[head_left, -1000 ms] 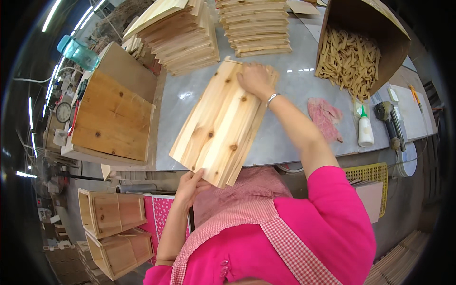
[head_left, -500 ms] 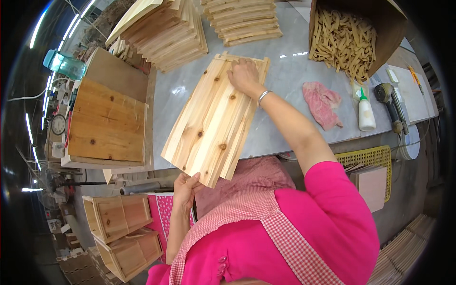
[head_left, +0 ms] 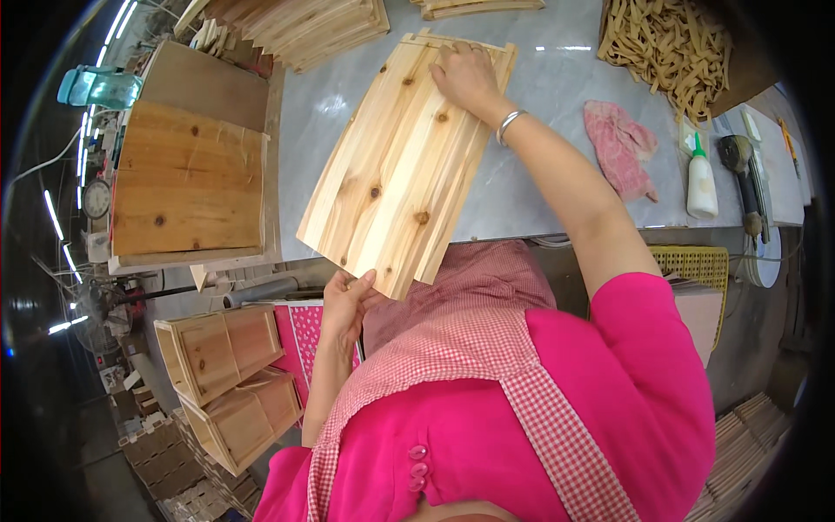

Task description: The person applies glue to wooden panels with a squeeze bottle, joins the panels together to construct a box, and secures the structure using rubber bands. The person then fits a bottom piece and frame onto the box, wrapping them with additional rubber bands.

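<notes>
Grey worktable [head_left: 557, 104] beneath wooden panels [head_left: 396, 174], left hand [head_left: 348, 300] pinched near end, right hand [head_left: 470, 80] rested half-curled atop, hold unclear.

A lane of bare desk [head_left: 557, 94] lies between the wooden panels [head_left: 396, 165] and the pink cloth [head_left: 619, 148], but the right forearm [head_left: 570, 178] crosses it from the near edge. Toward the left edge, another strip separates panels from wooden box [head_left: 187, 178]. Stacked boards [head_left: 309, 30] block the way toward the far left corner.
</notes>
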Motion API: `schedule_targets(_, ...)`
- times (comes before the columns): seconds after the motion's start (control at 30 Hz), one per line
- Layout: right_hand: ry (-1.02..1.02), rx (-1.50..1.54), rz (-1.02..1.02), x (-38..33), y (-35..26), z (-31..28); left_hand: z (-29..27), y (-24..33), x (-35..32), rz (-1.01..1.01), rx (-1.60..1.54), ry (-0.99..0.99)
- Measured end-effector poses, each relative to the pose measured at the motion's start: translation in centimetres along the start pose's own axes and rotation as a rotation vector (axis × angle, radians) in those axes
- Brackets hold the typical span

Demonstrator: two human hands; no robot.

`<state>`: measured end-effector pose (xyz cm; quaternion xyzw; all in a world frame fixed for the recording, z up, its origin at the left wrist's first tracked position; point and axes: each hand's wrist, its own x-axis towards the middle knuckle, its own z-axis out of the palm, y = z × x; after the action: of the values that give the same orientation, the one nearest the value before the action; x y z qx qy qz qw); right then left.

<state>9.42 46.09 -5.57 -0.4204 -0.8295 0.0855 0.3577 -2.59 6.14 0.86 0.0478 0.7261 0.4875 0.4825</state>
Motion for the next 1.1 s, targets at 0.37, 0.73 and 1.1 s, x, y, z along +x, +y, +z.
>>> schedule_targets(0.37,0.036,0.029,-0.017,-0.5,-0.2,-1.1,-4.4,7.6,1.2,-0.031,0.656,-0.203)
schedule_targets(0.73,0.046,0.04,-0.009,-0.4,-0.7,-1.4,13.5,41.4,12.4,0.453,-0.722,-0.516)
schedule_targets(1.1,0.048,0.083,0.011,-1.3,-0.8,-1.7,5.2,37.4,3.0,0.723,-0.995,-0.667)
